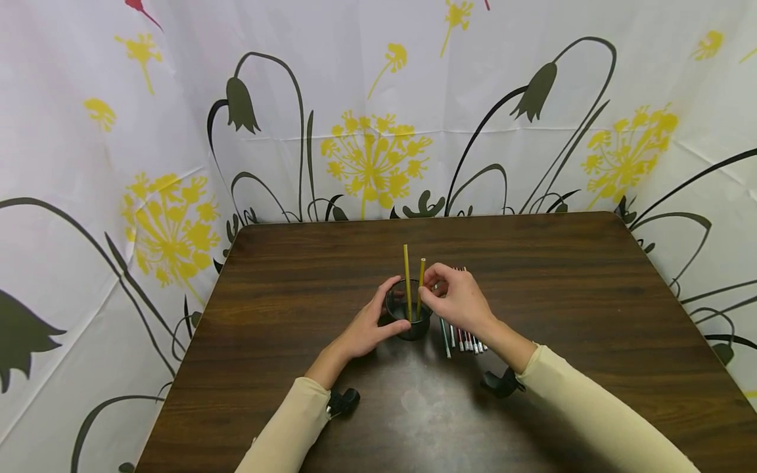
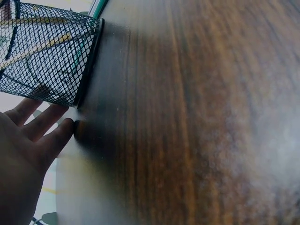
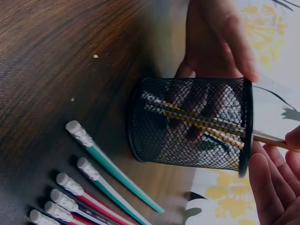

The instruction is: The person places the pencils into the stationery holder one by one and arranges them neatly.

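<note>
A black wire-mesh pencil cup [image 1: 416, 333] stands upright on the table. My left hand [image 1: 368, 326] holds it from the left, thumb by the near rim and fingers round the far side. Between thumb and fingertips, my right hand [image 1: 462, 303] pinches a yellow pencil [image 1: 422, 270] whose lower end is inside the cup. Another yellow pencil [image 1: 407, 272] leans in the cup untouched. In the right wrist view, both pencils show through the mesh, with their white eraser ends near the cup's bottom.
Several loose pencils in green, red and dark colours lie side by side right of the cup, partly under my right hand; a green pencil [image 3: 112, 164] is nearest the cup. The brown wooden table [image 1: 296, 263] ends at a flower-patterned curtain [image 1: 367, 79].
</note>
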Motion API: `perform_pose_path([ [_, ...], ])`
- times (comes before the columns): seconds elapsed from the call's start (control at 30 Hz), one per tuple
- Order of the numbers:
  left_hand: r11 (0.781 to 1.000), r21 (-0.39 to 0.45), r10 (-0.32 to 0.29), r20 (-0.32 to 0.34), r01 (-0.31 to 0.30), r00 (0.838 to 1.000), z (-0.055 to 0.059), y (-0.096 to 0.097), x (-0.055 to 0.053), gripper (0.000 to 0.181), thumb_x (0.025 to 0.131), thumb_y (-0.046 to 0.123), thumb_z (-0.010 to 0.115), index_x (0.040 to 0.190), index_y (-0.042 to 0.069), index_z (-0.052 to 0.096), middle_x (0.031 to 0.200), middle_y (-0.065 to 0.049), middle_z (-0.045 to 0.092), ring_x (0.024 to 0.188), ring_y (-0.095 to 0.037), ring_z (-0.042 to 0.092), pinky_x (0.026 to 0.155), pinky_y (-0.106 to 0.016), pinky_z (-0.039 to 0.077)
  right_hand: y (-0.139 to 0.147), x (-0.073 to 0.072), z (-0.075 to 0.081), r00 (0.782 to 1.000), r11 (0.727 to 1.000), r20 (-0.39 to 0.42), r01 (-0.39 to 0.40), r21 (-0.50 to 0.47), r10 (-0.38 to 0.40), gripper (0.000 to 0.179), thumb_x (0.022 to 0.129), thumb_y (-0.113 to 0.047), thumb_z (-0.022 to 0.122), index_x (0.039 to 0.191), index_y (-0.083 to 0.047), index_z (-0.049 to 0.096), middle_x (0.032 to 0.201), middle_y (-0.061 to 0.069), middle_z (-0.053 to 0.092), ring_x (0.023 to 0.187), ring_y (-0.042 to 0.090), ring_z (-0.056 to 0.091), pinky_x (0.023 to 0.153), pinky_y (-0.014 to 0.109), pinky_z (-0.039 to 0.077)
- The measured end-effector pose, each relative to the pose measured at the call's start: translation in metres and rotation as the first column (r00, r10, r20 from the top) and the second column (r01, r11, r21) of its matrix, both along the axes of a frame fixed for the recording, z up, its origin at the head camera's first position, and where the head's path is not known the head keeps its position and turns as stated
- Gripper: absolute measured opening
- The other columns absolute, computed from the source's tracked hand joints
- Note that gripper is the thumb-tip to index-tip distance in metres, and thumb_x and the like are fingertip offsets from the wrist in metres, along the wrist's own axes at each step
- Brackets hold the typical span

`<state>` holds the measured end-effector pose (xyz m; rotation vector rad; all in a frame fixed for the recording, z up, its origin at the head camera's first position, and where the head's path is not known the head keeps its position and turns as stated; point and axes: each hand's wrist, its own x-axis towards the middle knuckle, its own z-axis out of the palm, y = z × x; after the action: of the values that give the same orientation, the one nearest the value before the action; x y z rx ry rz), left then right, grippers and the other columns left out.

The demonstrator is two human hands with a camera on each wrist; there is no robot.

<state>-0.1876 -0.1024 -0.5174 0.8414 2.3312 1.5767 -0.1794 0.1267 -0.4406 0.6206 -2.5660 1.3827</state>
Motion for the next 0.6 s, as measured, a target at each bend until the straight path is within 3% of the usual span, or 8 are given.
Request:
perform_pose_path([
  [0.27,1.000,-0.015,0.015,0.003,-0.015,1.000,0.0006,-0.0001,0.0001,0.083,0.093,0.030,0.069,0.154,0.039,0.014,0.148,-0.010,0.041,0.132,-0.024,0.045,0.106,-0.045,0.039,-0.0019,-0.0023,-0.0037,1.000,1.000,-0.003,-0.014,0.025,0.014,0.007,0.086,-0.010,0.070,0.090,-0.011,0.065,0.081,-0.003,0.067,0.065,0.006,0.065,0.061,0.028,0.053],
  [0.6,1.000,-0.010,0.006,0.002,-0.006,1.000,0.0013,-0.0002,0.0005,0.082,0.093,0.029,0.069,0.155,0.037,0.015,0.146,-0.012,0.043,0.131,-0.024,0.047,0.106,-0.044,0.039,-0.0078,-0.0097,-0.0057,0.997,0.994,-0.023,0.076,0.074,-0.074,0.009,0.085,-0.016,0.074,0.087,-0.012,0.066,0.075,-0.004,0.066,0.062,0.011,0.063,0.057,0.029,0.051],
])
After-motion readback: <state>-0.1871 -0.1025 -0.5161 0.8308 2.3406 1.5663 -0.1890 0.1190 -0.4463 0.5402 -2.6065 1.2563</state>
